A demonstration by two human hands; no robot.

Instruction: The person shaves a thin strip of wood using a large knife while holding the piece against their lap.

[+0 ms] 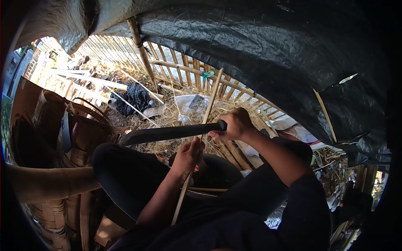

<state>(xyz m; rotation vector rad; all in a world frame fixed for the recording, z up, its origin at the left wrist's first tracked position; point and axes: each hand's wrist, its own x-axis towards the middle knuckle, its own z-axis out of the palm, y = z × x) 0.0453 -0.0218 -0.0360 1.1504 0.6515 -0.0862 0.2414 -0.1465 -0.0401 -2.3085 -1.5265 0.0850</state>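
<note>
The right hand [237,124] is clenched on the handle of a long dark blade [167,134] held level above the knees. The left hand [188,155] grasps a thin bamboo strip [211,98] — upright, crossing just behind the blade — before a bamboo fence [188,67] and straw-littered ground [176,117].

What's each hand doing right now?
Left hand: closed on the thin bamboo strip.
Right hand: closed on the handle of the big knife.
</note>
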